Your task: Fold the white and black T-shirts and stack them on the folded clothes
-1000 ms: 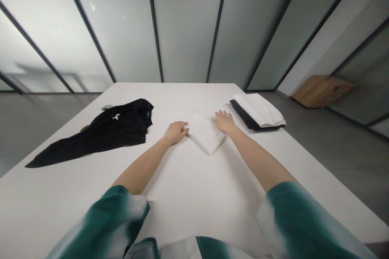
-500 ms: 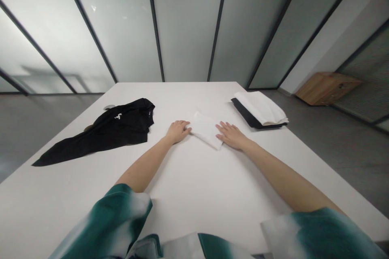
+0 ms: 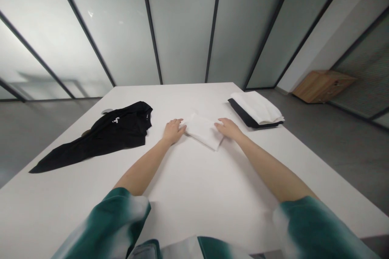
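A folded white cloth [image 3: 202,130], perhaps a garment, lies flat on the table between my hands. My left hand [image 3: 174,130] is at its left edge, fingers stretched forward and thumb apart, the thumb tip close to the fabric. At the right edge is my right hand [image 3: 228,128], slightly arched, with thumb and fingers apart; the fingertips are at or just above the fabric. Neither hand grips anything visibly. Whether the fingertips press on the cloth I cannot tell for sure.
A black T-shirt [image 3: 121,129] with a small white print is spread at the left of the white table [image 3: 194,194]. White folded cloth [image 3: 257,106] lies on black cloth [image 3: 243,115] at the right edge. A wooden cabinet [image 3: 322,85] stands on the floor beyond.
My right hand has gone from lying flat on the cloth's right edge to a raised, arched pose. My left hand has shifted slightly off the left edge. The view has moved a little.
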